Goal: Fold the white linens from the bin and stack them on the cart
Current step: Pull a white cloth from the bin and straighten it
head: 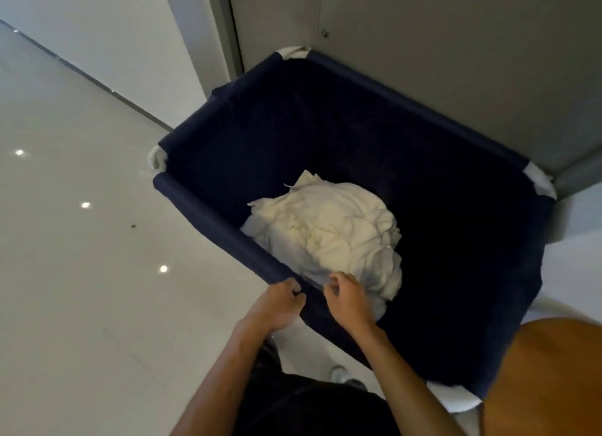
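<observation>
A crumpled heap of white linens [329, 230] lies at the bottom of a deep navy fabric bin [325, 116]. My left hand [280, 305] grips the bin's near rim, with its fingers curled over the edge. Just to its right, my right hand [348, 300] reaches inside the bin. Its curled fingers pinch the near edge of the linen heap close to the rim. The lower part of the heap is hidden behind this hand.
A grey door and wall [423, 28] stand right behind the bin. Glossy pale floor [81, 272] spreads out to the left. An orange-brown wooden surface [553, 377] shows at the bottom right, beside the bin's corner.
</observation>
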`<state>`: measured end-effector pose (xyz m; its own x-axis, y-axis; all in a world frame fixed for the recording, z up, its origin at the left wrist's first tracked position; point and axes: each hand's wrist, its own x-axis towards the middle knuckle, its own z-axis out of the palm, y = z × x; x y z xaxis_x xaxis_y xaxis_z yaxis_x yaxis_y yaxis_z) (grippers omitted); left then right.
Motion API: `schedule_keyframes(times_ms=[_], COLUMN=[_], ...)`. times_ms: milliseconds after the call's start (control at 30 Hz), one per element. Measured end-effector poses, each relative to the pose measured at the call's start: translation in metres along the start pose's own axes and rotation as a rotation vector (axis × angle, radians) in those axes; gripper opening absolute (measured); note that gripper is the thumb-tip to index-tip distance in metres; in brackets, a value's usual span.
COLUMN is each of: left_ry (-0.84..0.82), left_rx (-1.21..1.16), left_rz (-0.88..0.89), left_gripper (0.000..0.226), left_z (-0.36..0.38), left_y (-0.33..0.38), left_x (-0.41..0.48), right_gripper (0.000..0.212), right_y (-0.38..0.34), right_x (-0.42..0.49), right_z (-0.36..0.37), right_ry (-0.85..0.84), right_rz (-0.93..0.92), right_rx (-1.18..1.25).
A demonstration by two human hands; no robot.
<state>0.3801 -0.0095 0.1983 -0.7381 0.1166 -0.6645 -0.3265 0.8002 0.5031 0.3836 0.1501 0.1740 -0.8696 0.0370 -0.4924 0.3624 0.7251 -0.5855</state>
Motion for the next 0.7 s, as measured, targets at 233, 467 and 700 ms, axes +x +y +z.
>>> schedule_keyframes(times_ms=[233, 467, 700], left_ry=[-0.143, -0.427, -0.446], left_rx=[0.093, 0.219, 0.315], left_rz=[0.117, 0.183, 0.095], left_gripper=[0.026, 0.019, 0.02], left_z=[-0.067, -0.05, -0.054], left_y=[0.016, 0.042, 0.055], left_x=[0.064, 0.125, 0.179], right_gripper=[0.011, 0.022, 0.045], right_y=[-0.035, -0.01, 0.031], right_x=[0.025, 0.052, 0.128], right_z=[0.014, 0.003, 0.005], right_ry=[0.097, 0.088, 0.044], right_rz=[0.141, 0.327, 0.386], right_rx=[0.092, 0.197, 0.28])
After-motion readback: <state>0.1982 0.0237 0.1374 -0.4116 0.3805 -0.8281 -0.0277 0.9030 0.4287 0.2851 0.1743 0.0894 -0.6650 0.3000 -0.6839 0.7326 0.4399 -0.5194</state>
